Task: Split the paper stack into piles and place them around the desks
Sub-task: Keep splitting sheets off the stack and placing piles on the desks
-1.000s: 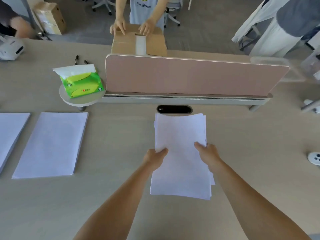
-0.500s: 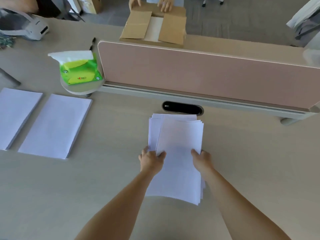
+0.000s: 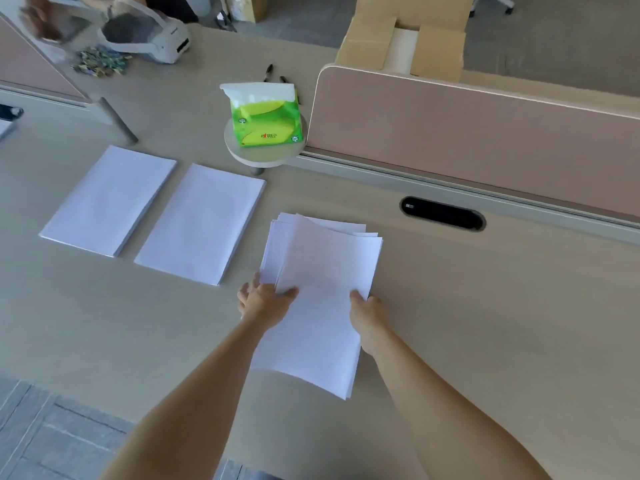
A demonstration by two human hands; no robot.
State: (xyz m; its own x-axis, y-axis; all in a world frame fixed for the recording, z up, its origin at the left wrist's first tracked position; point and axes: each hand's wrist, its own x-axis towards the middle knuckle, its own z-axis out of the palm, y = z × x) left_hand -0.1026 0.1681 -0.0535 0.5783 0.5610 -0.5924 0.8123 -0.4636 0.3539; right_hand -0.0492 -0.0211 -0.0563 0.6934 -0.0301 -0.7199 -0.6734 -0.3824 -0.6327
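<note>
Two hands grip a paper stack [image 3: 318, 289]
Open cardboard box [image 3: 370, 39] holds something white; left hand [image 3: 265, 303] and right hand [image 3: 369, 311] pinch the fanned, uneven sheets, thumbs on top.

The paper stack [image 3: 322, 271] has shifted left, away from the cable slot [image 3: 442, 213].

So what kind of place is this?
Probably an office: a long desk with a pink divider panel, a cable port set into it, and neat paper piles laid out.
</note>
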